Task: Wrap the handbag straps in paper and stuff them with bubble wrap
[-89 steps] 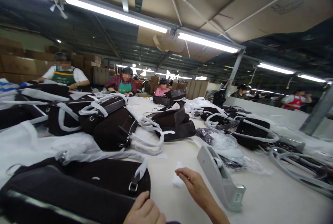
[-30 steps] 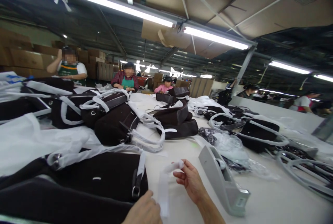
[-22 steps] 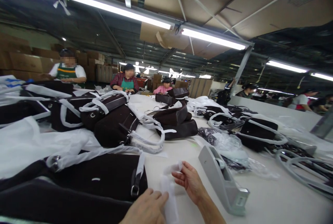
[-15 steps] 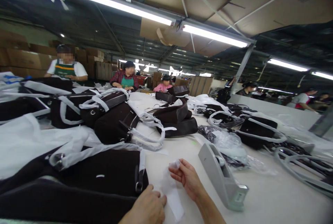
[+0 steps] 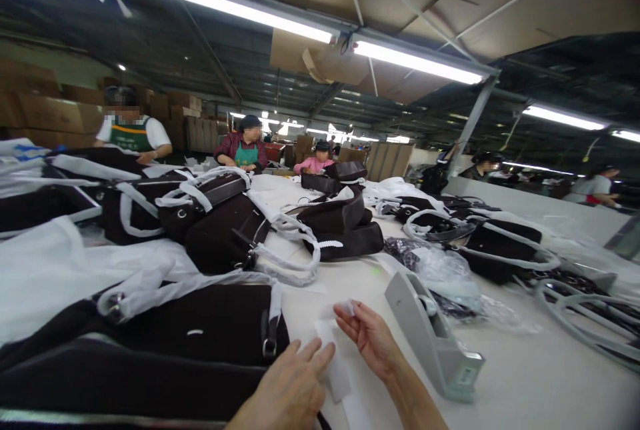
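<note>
Here, right hand (image 5: 373, 342) pinches white strip (image 5: 340, 377); half-open left hand (image 5: 294, 380) touches it.

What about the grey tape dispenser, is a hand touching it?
No, white tabletop shows between the tape dispenser and the right hand, and the left hand is farther away.

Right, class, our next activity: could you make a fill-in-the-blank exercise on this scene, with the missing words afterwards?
The strip between the left hand and the right hand is coloured ____. The grey dispenser stands to the ____ of both hands. The nearest bag lies to the ____ of both hands. The apron at far left is mainly ____.

Missing words: white; right; left; green.
</note>
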`<state>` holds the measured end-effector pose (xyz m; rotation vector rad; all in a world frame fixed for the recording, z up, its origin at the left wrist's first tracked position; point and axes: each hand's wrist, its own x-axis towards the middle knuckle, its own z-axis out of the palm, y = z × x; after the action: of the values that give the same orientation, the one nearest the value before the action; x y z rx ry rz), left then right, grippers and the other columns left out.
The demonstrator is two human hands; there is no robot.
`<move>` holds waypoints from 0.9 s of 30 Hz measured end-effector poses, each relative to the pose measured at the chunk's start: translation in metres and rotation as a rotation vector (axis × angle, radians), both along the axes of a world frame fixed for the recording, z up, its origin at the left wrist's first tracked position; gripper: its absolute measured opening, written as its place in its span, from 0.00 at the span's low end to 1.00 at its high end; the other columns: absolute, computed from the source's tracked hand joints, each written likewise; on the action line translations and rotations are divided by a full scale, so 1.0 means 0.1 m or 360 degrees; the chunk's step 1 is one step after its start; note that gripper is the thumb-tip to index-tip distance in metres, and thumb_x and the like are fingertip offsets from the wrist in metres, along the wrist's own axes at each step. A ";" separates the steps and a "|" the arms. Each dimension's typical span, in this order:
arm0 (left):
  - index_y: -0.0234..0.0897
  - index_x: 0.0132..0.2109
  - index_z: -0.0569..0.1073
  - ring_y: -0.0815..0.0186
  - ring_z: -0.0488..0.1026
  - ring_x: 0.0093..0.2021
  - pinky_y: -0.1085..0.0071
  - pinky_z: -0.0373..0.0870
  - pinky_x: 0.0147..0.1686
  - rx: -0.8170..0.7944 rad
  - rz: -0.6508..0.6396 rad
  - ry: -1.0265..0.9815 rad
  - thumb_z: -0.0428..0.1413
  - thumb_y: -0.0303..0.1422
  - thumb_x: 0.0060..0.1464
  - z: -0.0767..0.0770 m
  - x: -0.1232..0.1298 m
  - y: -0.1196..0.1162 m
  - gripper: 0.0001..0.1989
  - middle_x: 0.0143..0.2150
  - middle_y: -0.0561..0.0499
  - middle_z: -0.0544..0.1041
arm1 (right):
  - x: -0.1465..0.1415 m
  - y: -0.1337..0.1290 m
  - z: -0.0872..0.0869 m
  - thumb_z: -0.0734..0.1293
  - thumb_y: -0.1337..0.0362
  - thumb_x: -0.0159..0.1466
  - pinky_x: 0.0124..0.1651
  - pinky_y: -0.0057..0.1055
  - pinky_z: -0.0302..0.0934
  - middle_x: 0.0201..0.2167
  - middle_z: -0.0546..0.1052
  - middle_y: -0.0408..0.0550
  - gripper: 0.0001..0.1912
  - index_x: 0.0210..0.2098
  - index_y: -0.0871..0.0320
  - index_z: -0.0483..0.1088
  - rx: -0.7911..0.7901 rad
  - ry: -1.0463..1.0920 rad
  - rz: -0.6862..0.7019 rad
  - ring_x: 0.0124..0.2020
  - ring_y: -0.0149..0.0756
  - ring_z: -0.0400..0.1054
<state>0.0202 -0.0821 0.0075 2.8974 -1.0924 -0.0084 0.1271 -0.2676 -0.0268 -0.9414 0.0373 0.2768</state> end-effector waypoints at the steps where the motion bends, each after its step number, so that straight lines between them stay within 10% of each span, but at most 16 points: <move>1: 0.34 0.42 0.81 0.49 0.61 0.66 0.55 0.57 0.61 -0.0004 0.0012 0.0026 0.55 0.35 0.64 -0.01 0.01 -0.02 0.12 0.69 0.41 0.64 | -0.02 0.03 0.00 0.82 0.62 0.47 0.42 0.34 0.75 0.33 0.83 0.50 0.17 0.31 0.60 0.74 -0.0011 0.0011 0.0031 0.41 0.44 0.80; 6: 0.33 0.39 0.81 0.55 0.75 0.50 0.58 0.63 0.55 0.0034 0.0078 0.0174 0.58 0.29 0.57 -0.12 0.09 -0.12 0.07 0.49 0.42 0.80 | 0.01 0.04 0.03 0.81 0.64 0.46 0.51 0.38 0.73 0.38 0.83 0.52 0.19 0.35 0.61 0.76 -0.0003 -0.0055 -0.0020 0.48 0.47 0.78; 12: 0.31 0.42 0.81 0.54 0.73 0.55 0.59 0.62 0.57 0.0025 0.0087 0.0184 0.56 0.28 0.60 -0.09 0.07 -0.10 0.09 0.56 0.41 0.77 | 0.17 -0.17 0.05 0.82 0.67 0.43 0.49 0.24 0.73 0.39 0.83 0.42 0.23 0.38 0.55 0.76 0.0053 -0.0168 -0.0369 0.47 0.35 0.77; 17: 0.35 0.43 0.81 0.54 0.71 0.59 0.64 0.65 0.55 -0.0124 0.0035 0.0053 0.57 0.30 0.61 0.13 0.02 0.04 0.08 0.65 0.39 0.69 | 0.12 -0.15 0.02 0.82 0.64 0.49 0.26 0.19 0.72 0.33 0.84 0.44 0.17 0.34 0.57 0.76 0.0030 -0.0023 -0.0241 0.28 0.32 0.79; 22: 0.41 0.32 0.78 0.68 0.76 0.39 0.77 0.65 0.40 -0.0519 0.0155 0.0169 0.60 0.25 0.58 0.49 -0.11 0.29 0.08 0.35 0.58 0.81 | 0.11 -0.15 0.04 0.79 0.63 0.54 0.28 0.19 0.74 0.41 0.84 0.50 0.14 0.37 0.60 0.76 0.0155 0.0075 -0.0110 0.31 0.32 0.80; 27: 0.42 0.33 0.78 0.72 0.76 0.36 0.82 0.63 0.34 -0.0560 0.0222 0.0163 0.62 0.23 0.56 0.60 -0.18 0.35 0.09 0.32 0.62 0.80 | 0.10 -0.19 0.10 0.80 0.63 0.52 0.34 0.26 0.75 0.43 0.84 0.52 0.13 0.34 0.58 0.76 0.0333 0.0139 0.0048 0.38 0.39 0.81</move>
<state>0.0018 -0.0472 0.0671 2.6165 -0.7827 0.0358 0.1371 -0.2865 -0.0172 -0.7225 0.0732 0.3429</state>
